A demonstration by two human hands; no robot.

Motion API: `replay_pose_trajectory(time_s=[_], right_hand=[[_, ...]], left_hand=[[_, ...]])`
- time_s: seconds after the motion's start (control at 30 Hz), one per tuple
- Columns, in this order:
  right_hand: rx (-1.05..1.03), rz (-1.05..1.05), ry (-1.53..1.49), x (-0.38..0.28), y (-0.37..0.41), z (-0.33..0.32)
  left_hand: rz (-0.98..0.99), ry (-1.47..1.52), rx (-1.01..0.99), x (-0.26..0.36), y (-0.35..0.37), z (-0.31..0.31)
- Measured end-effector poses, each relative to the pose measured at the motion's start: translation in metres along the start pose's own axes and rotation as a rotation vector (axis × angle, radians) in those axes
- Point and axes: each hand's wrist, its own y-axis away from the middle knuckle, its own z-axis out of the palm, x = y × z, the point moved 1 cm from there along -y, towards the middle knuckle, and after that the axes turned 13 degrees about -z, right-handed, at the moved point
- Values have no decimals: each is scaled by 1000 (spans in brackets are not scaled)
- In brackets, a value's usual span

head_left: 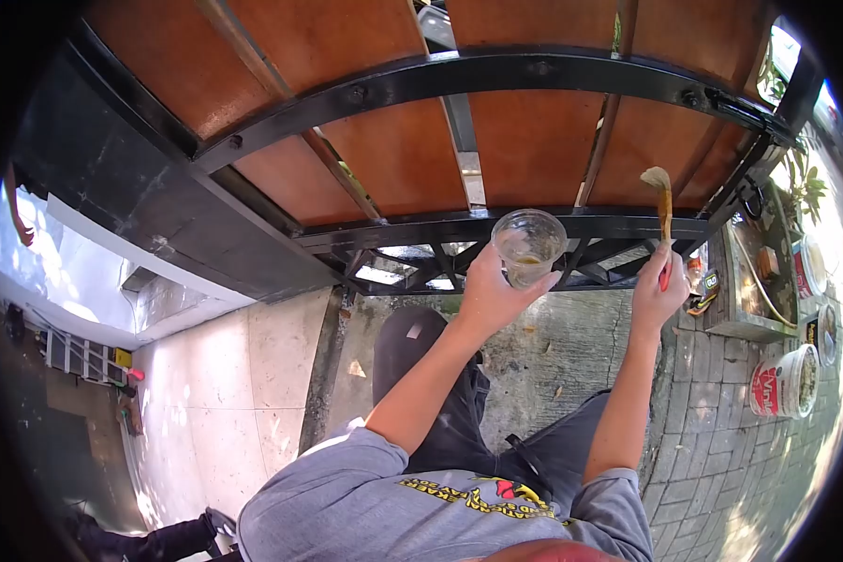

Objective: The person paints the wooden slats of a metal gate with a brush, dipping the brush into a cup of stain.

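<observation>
My left hand (498, 292) is wrapped round a clear plastic cup (528, 240) with a little yellowish liquid at its bottom. The cup is in front of the gate's lower black bar. To the right, my right hand (660, 286) grips the red lower part of a paintbrush (665, 208), its pale bristles pointing up. The bristles are in front of a reddish-brown panel (691, 140) of the gate; whether they touch it I cannot tell. Black metal bars (421, 82) frame the shiny wooden panels.
A white and red bucket (785, 382) stands on the paving at the right, near a wooden planter box (754, 272). A ladder (82, 359) lies at the far left. Another person's hand (25, 234) shows at the left edge, and a shoe (220, 525) at the lower left.
</observation>
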Motion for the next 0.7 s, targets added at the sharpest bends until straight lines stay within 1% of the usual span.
replay_pose_trajectory(time_s=[0.03,0.13,0.23,0.27,0.37,0.43,0.5,0.53,0.57,0.6,0.63,0.67,0.7], right_hand=[[11,-14,43,1,-2,-2],[18,72,-131,-11,11,5],[-135,-34,-156,-31,26,7],[-162,-129,-78,-40,26,5],[-69,29,-221,-27,27,3],[45,35,-177,-23,17,-2],[175,70,-153,-20,7,-4],[115,97,-131,-21,2,-8],[90,30,-149,-20,0,-7],[24,-50,-79,-14,0,-4],[-88,-88,-12,-13,2,-3],[-128,-226,38,-19,1,-4],[-181,-201,-58,-32,0,-6]], left_hand=[[-16,2,-12,2,1,0],[-36,1,-41,5,2,-1],[-8,-33,-5,2,4,-1],[11,-35,8,2,4,1],[1,-37,3,4,4,0],[-23,19,-21,3,4,2],[5,-2,-9,2,1,4],[10,-14,-19,2,3,6],[7,-27,-17,1,5,8],[11,-34,-29,3,3,8],[18,-39,-57,5,2,10],[-13,-31,-68,1,1,14],[-42,-25,-79,-4,-1,17]])
